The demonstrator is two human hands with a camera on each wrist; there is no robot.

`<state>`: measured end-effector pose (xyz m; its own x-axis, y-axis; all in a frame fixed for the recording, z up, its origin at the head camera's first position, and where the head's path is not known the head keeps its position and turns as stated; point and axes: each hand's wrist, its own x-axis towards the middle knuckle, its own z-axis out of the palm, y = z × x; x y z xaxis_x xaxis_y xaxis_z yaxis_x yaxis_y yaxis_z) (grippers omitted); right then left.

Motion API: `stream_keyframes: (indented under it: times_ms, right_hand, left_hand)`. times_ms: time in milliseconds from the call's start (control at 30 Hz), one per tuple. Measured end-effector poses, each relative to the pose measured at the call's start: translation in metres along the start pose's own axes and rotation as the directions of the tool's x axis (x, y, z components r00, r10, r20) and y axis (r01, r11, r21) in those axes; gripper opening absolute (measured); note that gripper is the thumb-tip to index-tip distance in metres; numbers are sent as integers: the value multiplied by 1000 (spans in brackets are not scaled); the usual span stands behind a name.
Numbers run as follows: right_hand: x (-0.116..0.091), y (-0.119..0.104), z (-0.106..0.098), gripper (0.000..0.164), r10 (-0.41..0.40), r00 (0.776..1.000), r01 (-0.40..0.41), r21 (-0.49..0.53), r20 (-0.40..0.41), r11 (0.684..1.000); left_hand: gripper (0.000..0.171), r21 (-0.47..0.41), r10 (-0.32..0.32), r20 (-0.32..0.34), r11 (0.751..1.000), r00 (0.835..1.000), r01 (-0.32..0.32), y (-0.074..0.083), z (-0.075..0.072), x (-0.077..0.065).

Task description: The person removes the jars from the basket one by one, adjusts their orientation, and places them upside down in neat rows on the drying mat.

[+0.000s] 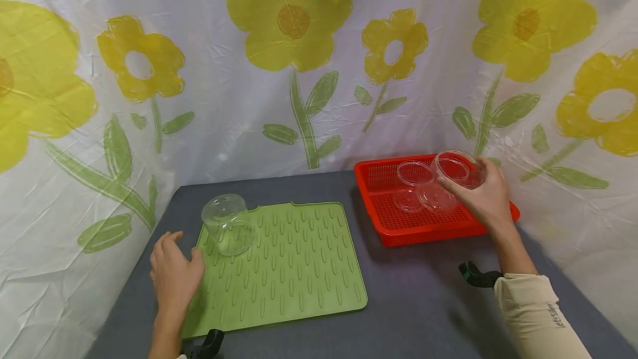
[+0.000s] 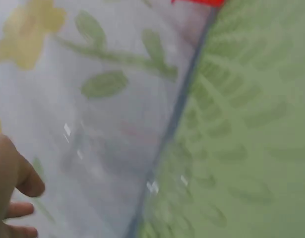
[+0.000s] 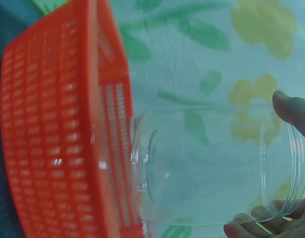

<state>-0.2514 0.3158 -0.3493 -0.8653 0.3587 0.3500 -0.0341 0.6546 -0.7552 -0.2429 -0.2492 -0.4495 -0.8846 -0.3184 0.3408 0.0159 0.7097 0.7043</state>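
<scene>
My right hand [image 1: 482,198] grips a clear round jar [image 1: 461,173] near one end, above the right part of a red plastic basket [image 1: 412,234]. In the right wrist view the thumb and fingers curl round the rim end of this jar [image 3: 212,163], and its other end points toward the basket. A second clear jar [image 1: 411,190] stands inside the basket. My left hand [image 1: 174,276], fingers loosely bent and holding nothing, hovers at the left edge of the green mat [image 1: 294,270]. Another clear jar [image 1: 229,226] stands on the mat's far left corner, just beyond that hand.
Under the mat and basket lies a dark grey tabletop [image 1: 399,298]. A white cloth [image 1: 209,126] printed with yellow flowers hangs behind and along both sides. The basket's raised red walls stand close to the cloth at the back right.
</scene>
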Motion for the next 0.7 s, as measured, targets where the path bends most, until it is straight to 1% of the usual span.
stream_keyframes:
  times_ms: [67,133,200,267,300,367,467,600,633,700]
  right_hand:
    - [-2,-7,1,100,-31,999,31,23,12,999]
    - [-5,-15,5,95,-68,997,67,42,24,997]
    - [-8,-22,10,93,-101,994,98,57,48,994]
    - [-10,-29,15,92,-127,989,121,79,77,990]
    - [-11,-32,17,92,-137,986,129,91,93,988]
    - [-14,-37,21,95,-152,981,137,120,125,983]
    - [-18,-42,28,95,-177,971,153,155,158,976]
    - [-25,-48,40,93,-222,956,191,169,189,967]
    - [-27,-50,43,93,-232,953,199,174,195,964]
    - [-32,-55,51,92,-253,946,217,180,204,959]
  left_hand:
    - [51,-58,76,-73,995,994,-81,16,2,3]
    - [52,-101,167,-101,979,981,-177,30,7,6]
    - [54,-131,259,-100,954,961,-271,44,14,9]
    - [57,-168,339,-71,923,938,-347,58,24,10]
    - [59,-185,371,-52,909,927,-374,66,30,9]
    - [62,-224,422,-5,883,907,-412,81,41,6]
    - [66,-293,482,58,846,874,-446,101,59,-2]
    - [70,-392,540,130,798,832,-457,125,79,-16]
    - [71,-409,552,146,789,821,-458,130,83,-19]
    - [76,-440,567,182,778,803,-449,141,91,-24]
